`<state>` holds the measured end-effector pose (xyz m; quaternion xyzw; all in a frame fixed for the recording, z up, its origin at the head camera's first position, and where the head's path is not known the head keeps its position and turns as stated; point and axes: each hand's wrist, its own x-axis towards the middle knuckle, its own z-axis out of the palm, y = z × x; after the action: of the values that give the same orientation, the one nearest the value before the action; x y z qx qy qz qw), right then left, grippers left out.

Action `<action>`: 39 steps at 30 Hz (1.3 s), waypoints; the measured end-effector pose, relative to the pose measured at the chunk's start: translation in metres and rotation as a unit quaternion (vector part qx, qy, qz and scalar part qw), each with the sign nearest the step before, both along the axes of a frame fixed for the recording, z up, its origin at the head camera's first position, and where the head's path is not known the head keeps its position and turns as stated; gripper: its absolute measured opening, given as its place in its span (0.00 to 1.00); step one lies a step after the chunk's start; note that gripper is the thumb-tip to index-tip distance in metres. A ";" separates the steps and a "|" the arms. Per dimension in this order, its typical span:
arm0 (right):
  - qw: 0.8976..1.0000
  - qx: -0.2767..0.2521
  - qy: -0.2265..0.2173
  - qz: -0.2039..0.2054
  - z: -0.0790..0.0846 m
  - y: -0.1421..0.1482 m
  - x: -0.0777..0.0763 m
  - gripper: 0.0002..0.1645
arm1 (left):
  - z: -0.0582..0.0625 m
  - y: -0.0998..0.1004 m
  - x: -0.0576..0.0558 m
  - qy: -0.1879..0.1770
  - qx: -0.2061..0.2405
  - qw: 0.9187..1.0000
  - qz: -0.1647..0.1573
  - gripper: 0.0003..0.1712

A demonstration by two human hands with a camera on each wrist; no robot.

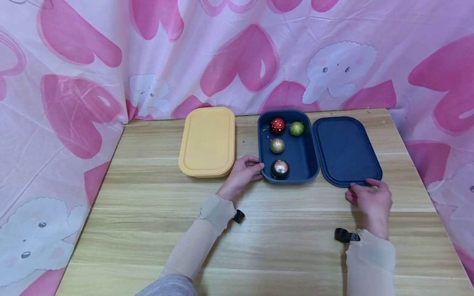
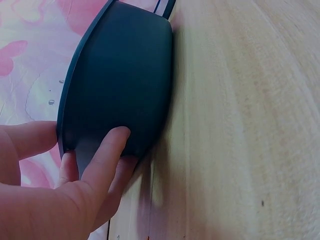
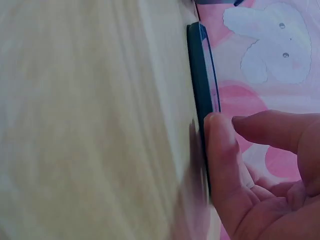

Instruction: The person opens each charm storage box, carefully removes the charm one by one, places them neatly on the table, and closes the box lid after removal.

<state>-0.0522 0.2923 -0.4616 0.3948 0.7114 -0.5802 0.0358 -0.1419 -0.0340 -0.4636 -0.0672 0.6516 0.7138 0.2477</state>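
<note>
My left hand (image 1: pixel 242 174) is at the near left corner of a dark blue plastic box (image 1: pixel 309 176). Its thumb lies at the rim, and in the left wrist view the fingertips (image 2: pixel 119 134) rest against the outer wall (image 2: pixel 117 75). Inside the uncovered box are a red bauble (image 1: pixel 277 125), a green one (image 1: pixel 296 128), a gold glitter one (image 1: pixel 277 145) and a shiny dark one (image 1: pixel 279 169). Right of the box, a matching blue lid (image 1: pixel 346 148) lies flat. My right hand (image 1: pixel 372 201) touches the lid's near edge, thumb and forefinger apart.
A yellow box with its lid on (image 1: pixel 207 142) stands left of the blue box. Everything sits toward the back of a wooden table (image 1: pixel 289 246), before a pink cloth (image 1: pixel 237 49) printed with hearts. Black wrist cameras (image 1: pixel 238 216) are on both forearms.
</note>
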 end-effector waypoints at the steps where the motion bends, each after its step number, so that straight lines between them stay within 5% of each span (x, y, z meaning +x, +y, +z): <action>1: 1.000 0.010 0.006 0.007 0.001 -0.002 0.000 0.42 | 0.000 0.000 0.000 0.000 0.000 1.000 0.001 0.16; 10: 0.984 0.161 0.037 0.068 0.006 -0.022 -0.006 0.30 | 0.000 -0.002 0.002 -0.003 0.000 1.000 0.011 0.16; 19: 0.961 0.210 0.171 0.057 0.017 -0.060 -0.017 0.18 | 0.007 -0.006 0.007 0.008 -0.032 0.999 -0.004 0.16; 29: 0.922 0.232 0.279 0.138 0.023 -0.105 -0.025 0.10 | 0.029 -0.030 0.019 0.107 -0.103 0.987 -0.056 0.20; 33: 0.907 0.238 0.291 0.192 0.021 -0.118 -0.028 0.08 | 0.036 -0.048 0.024 0.160 -0.136 0.977 -0.026 0.15; 39: 0.882 0.247 0.317 0.247 0.022 -0.138 -0.030 0.06 | 0.043 -0.085 0.027 0.216 -0.194 0.954 0.077 0.10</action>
<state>-0.0818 0.1544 -0.4391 -0.0027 0.8795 -0.4523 -0.1481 -0.1152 -0.1191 -0.4204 -0.0082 0.8085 0.5878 0.0279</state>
